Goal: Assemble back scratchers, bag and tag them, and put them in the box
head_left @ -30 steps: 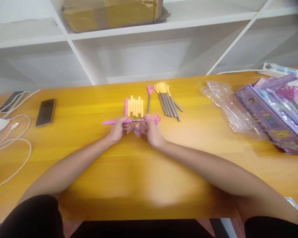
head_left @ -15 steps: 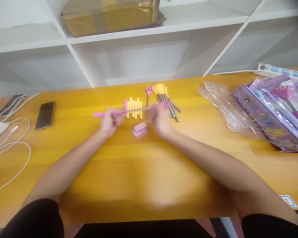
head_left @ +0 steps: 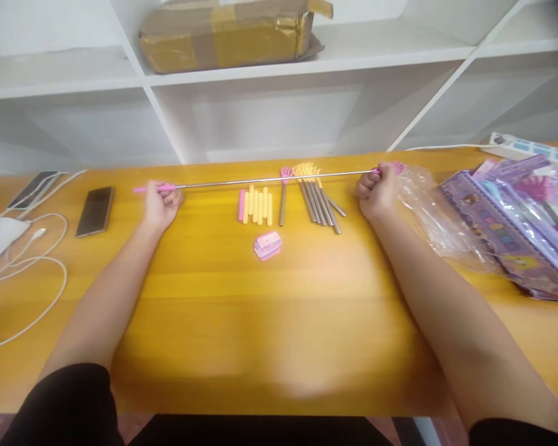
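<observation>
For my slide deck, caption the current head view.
Left hand and right hand hold opposite ends of a pink-handled back scratcher over a wooden table.

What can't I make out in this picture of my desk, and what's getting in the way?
All in the head view:
Middle of the slim pink plastic handle: hidden by the left hand.
Base of the pink plastic claw: covered by the right hand.
Print on the small pink-and-purple cards: too small and blurred.
Right ends of the purple printed box and white power strip: cut off by the picture's right edge.
</observation>
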{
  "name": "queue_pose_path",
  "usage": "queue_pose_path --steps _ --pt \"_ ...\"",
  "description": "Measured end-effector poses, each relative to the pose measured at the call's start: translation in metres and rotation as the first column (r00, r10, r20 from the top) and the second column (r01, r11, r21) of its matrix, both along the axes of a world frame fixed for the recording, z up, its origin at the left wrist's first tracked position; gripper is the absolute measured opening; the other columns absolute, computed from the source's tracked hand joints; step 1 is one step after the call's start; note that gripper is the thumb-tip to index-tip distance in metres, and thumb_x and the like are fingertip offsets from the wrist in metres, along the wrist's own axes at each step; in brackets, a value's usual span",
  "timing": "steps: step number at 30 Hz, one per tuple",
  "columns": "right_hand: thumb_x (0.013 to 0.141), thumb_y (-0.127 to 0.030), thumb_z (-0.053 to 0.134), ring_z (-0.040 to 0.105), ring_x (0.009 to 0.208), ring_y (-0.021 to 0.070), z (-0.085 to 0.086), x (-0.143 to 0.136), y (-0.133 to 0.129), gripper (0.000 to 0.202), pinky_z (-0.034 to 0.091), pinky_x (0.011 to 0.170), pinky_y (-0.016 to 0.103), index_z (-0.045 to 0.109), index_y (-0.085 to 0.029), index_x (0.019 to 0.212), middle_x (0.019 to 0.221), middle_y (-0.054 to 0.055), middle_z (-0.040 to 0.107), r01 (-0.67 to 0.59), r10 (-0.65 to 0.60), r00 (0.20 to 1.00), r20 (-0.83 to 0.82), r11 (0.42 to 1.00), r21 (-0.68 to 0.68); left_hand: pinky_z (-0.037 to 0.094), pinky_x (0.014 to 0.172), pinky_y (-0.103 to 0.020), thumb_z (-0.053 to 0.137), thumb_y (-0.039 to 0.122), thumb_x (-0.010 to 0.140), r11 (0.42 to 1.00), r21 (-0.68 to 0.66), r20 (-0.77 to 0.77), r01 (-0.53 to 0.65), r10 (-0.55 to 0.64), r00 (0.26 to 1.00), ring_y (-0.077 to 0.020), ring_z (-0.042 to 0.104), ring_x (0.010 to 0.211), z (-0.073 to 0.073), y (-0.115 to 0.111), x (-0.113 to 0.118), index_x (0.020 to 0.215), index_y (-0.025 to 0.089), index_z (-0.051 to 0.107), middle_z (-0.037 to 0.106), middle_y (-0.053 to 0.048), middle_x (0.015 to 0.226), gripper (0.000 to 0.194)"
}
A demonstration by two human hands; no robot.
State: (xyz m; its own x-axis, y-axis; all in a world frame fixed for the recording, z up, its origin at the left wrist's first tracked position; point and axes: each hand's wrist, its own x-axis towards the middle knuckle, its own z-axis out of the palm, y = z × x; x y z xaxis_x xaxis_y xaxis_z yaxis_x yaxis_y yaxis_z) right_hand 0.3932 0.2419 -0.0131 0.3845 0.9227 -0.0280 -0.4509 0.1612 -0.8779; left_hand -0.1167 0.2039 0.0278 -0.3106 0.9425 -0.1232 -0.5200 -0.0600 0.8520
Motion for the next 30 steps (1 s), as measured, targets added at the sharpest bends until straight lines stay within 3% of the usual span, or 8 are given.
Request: queue_pose_path --steps 5,12,30 --pt "0.107 -0.03 0.059 0.009 0.048 0.0096 0.0 0.002 0.002 0.052 0.013 0.039 0.022 0.019 -0.025 0.074 0.06 -0.011 0.014 0.024 -0.021 0.999 -0.045 0.998 0.061 0.035 0.042 -0.025 0.059 0.029 0.099 1.0 0.012 0.021 0.01 -0.01 1.0 -0.0119 0.025 0.039 0.002 0.004 -0.007 0.067 0.027 0.022 0.015 0.01 0.05 0.049" --pt "0.105 -0.034 0.064 0.011 0.049 0.0099 -0.009 0.007 0.007 0.058 0.015 0.037 0.021 0.016 -0.025 0.075 0.06 -0.011 0.014 0.001 0.001 1.0 -0.024 0.996 0.091 0.035 0.043 -0.024 0.062 0.032 0.099 1.0 0.001 -0.001 0.005 -0.005 1.0 -0.0113 0.025 0.039 0.0 0.003 -0.005 0.068 0.026 0.023 0.015 0.01 0.05 0.049" --pt "0.105 -0.034 0.064 0.009 0.048 0.0094 -0.006 0.006 0.006 0.058 0.013 0.037 0.022 0.016 -0.025 0.074 0.06 -0.01 0.013 -0.021 0.022 1.0 0.0 0.995 0.095 0.033 0.044 -0.023 0.061 0.03 0.098 1.0 0.0 -0.006 -0.001 0.001 1.0 -0.01 0.024 0.04 0.0 0.005 -0.006 0.069 0.026 0.025 0.018 0.01 0.05 0.047"
